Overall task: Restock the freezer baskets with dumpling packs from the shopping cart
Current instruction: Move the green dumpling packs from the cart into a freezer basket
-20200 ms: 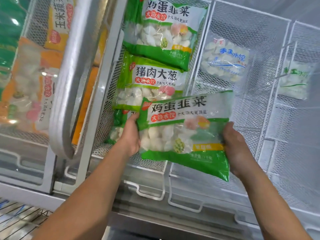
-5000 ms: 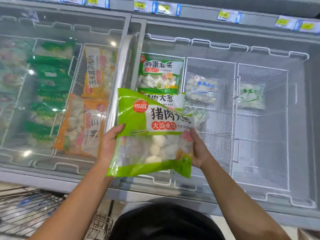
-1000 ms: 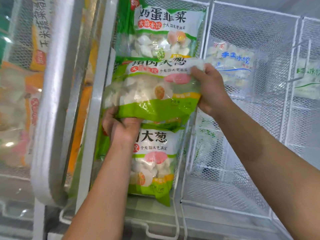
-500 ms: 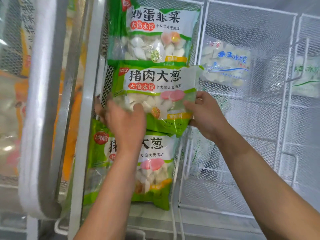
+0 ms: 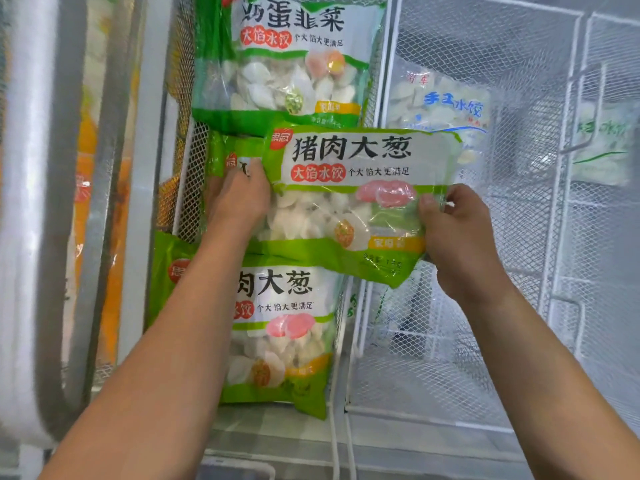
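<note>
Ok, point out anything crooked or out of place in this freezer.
The pork-and-scallion pack held by the left hand and right hand sits tilted, its right end sticking out over the basket divider toward the neighbouring mesh basket. Nothing looks torn or spilled.

There is a single view, from a camera worn on the person's head. It looks forward and steeply down into an open chest freezer, close enough that the white wire baskets (image 5: 460, 358) fill the frame edge to edge. The freezer's sliding lid frame (image 5: 31, 216) runs down the left edge. Both forearms enter from the bottom corners and reach up toward mid-frame. The wide-angle lens bends straight lines near the edges.
</note>
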